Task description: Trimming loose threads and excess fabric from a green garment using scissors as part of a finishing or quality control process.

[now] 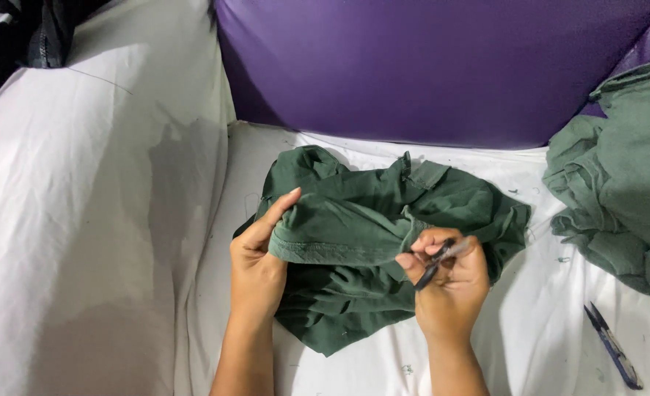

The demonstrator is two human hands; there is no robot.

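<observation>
Seen from above, two hands work on one dark green garment (pixel 383 235) lying bunched on a white sheet (pixel 105 242) that covers the bench. The left hand (pixel 257 257) pinches a folded edge of the cloth, thumb on top, seemingly to hold it taut. The right hand (pixel 449 275) is curled around one small black thread snipper (pixel 435 262) at that same edge. A second, blue snipper (pixel 612 345) lies idle to the right, near one lighter green cloth pile (pixel 622 198). One purple cushion (pixel 427 66) sits behind.
</observation>
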